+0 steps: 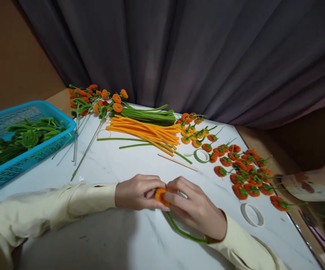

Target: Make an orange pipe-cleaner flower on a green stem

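Note:
My left hand (141, 192) and my right hand (192, 204) meet at the front middle of the table. Between their fingertips is a small ribbed orange pipe-cleaner pumpkin (160, 195), and both hands pinch it. A green pipe cleaner (182, 229) hangs below it and curves right under my right wrist. My fingers cover part of the pumpkin, so where the green piece joins it is hidden. Just beyond lie a thin wooden stick (178, 162) and a bundle of orange pipe cleaners (144, 131).
Green pipe cleaners (151, 115) lie behind the orange ones. A blue basket (38, 150) of green pieces stands left. Finished pumpkins (239, 165) cover the right side, near a green tape roll (201, 155) and a white tape roll (252, 215). Stemmed orange flowers (116, 98) lie at back left.

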{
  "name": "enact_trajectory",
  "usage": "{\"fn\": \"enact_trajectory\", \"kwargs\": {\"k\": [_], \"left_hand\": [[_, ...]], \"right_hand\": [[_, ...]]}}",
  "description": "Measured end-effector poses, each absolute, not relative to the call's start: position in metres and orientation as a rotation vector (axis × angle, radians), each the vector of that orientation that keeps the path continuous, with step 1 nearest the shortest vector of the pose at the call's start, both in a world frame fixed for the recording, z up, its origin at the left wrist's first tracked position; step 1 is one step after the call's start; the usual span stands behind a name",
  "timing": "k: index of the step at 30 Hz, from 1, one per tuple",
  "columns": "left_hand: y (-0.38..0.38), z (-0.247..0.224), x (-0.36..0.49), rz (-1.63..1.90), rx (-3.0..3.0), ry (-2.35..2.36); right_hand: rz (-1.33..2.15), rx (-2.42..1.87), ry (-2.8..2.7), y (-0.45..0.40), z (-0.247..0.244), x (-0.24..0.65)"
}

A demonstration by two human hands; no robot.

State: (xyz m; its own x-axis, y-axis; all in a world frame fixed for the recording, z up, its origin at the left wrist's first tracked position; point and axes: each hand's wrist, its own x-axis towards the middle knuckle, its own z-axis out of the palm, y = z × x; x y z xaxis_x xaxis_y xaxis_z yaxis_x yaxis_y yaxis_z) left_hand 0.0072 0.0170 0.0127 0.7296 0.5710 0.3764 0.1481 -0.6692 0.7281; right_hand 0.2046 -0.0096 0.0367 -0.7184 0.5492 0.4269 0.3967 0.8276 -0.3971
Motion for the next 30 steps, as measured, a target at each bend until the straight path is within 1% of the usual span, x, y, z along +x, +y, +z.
{"fn": "enact_trajectory", "kwargs": {"k": [5,8,11,14,16,18,21,24,27,30], "left_hand": [[0.016,0.018,0.011,0.769,2.169,0.526],[0.017,0.020,0.011,0.643,2.112,0.523],[0.020,0.021,0.008,0.547,2.124,0.479],[0.024,0.023,0.003,0.547,2.089,0.466],[0.025,0.023,0.003,0.539,1.956,0.508],[0.025,0.021,0.004,0.503,1.721,0.580],[0.023,0.013,0.008,0.412,1.319,0.646],[0.022,0.007,0.010,0.364,1.142,0.636],[0.020,0.006,0.011,0.371,1.077,0.625],[0.015,0.009,0.014,0.416,0.983,0.653]], "right_hand": [[0.535,-0.650,-2.498,-0.009,0.042,0.205],[0.576,-0.647,-2.540,-0.011,0.043,0.205],[0.696,-0.673,-2.509,-0.011,0.045,0.207],[0.884,-0.774,-2.327,-0.008,0.045,0.209],[1.046,-0.847,-2.163,-0.005,0.042,0.209],[1.279,-0.907,-1.974,-0.002,0.035,0.208],[1.731,-0.940,-1.624,0.001,0.023,0.207],[2.040,-0.903,-1.327,0.002,0.013,0.207],[2.144,-0.881,-1.197,0.003,0.007,0.207],[2.144,-0.894,-1.112,0.005,-0.002,0.208]]}}
